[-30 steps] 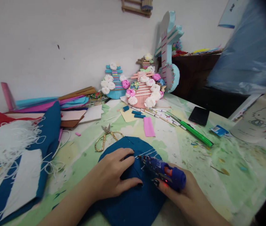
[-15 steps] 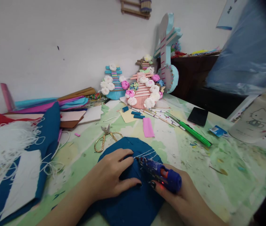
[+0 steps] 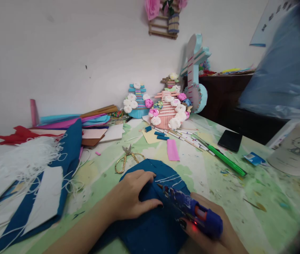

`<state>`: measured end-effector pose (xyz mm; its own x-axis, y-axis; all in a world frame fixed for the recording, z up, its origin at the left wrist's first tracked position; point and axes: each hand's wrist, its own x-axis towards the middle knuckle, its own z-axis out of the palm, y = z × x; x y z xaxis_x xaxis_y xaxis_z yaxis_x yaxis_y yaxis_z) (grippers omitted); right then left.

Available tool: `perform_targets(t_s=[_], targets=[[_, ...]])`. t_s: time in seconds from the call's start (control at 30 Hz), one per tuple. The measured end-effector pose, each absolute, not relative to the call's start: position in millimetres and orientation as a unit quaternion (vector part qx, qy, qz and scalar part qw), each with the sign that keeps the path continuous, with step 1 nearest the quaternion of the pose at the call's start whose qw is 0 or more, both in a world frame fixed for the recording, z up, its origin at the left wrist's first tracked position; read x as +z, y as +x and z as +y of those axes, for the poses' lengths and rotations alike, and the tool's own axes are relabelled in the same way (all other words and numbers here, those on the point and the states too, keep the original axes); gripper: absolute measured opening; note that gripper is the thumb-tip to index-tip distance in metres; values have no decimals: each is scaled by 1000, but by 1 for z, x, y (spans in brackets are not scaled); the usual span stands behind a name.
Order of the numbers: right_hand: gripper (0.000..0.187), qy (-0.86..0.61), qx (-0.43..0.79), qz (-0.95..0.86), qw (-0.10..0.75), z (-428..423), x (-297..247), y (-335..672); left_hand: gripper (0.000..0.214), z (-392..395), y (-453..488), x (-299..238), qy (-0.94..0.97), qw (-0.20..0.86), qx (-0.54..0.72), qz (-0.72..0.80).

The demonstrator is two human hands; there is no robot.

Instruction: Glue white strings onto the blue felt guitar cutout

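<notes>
My left hand [image 3: 134,192] rests on a dark blue paper-covered piece [image 3: 152,229], its thumb spread away from the other fingers, pressing on the surface. Several white strings [image 3: 169,178] run across the far right part of that piece. In my right hand [image 3: 205,229] is a blue glue gun [image 3: 192,208] with a red light glowing on it. Its nozzle points left, just above the blue piece and close to my left fingertips. Gold-handled scissors [image 3: 125,160] lie beyond the piece, their blades slightly apart.
White string [image 3: 41,151] lies piled on blue sheets at left. A pink strip [image 3: 172,150], green cutter [image 3: 226,160], black phone [image 3: 230,140] and cup [image 3: 295,151] lie or stand further off. Flower-decorated crafts [image 3: 137,102] lean against the wall.
The glue gun has drawn back a little to the right, away from my left fingers. My left fingers have bunched slightly. The camera view has shifted, moving the scene right and down.
</notes>
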<state>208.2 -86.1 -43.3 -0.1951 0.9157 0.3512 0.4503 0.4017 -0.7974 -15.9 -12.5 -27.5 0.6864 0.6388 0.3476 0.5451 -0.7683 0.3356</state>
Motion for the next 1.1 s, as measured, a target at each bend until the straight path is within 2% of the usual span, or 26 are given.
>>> perform_targets(t_s=[0.17,0.3,0.5,0.63,0.83,1.0,1.1], targets=[[20,-478,269,-701,455,-93,-42,208,29,-9,-19,-29,877,189,261,357],[23,-500,215,-685,484,-102,-41,214,23,-5,-21,-29,833,272,309,370],[20,-567,172,-661,460,-104,-53,243,31,-8,-19,-25,879,178,296,330],[25,-658,118,-628,399,-108,-65,282,33,-11,-18,-29,913,107,270,286],[34,-772,41,-558,303,-121,-67,333,31,-12,-18,-35,925,58,242,288],[27,-817,-15,-531,222,-117,-65,355,22,-9,-20,-32,901,76,315,290],[25,-820,-35,-530,214,-111,-69,369,16,-23,-17,-15,872,74,381,297]])
